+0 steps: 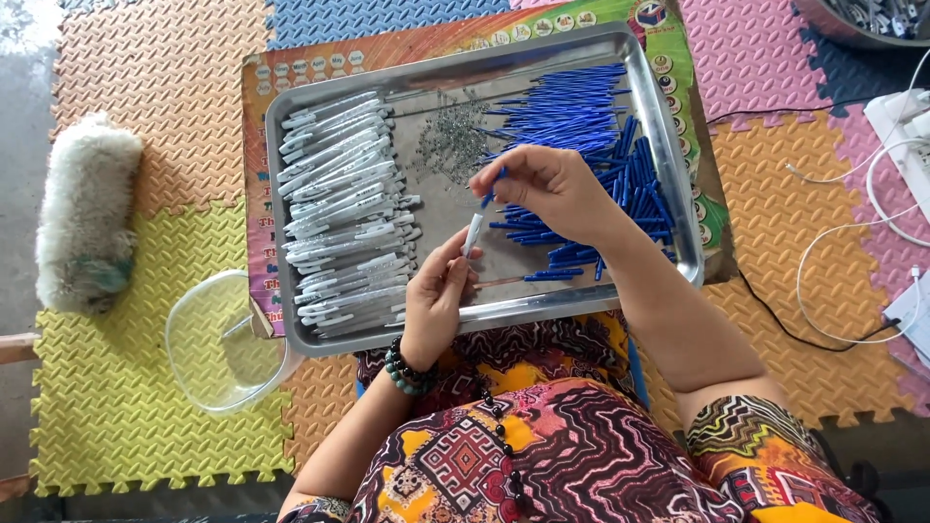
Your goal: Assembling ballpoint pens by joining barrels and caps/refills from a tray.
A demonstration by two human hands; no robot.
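One metal tray (668,184), one clear bowl (199,373) at eight o'clock, one fluffy duster (85,213) at nine; pen barrels (339,203) and blue refills (591,126) beyond counting.

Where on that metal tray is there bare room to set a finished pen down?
The rectangular metal tray has one bare strip, along its near rim between the white pen barrels and the blue refill pile, partly under the left hand and right hand. Left and right thirds are crowded; small metal springs fill the far middle.
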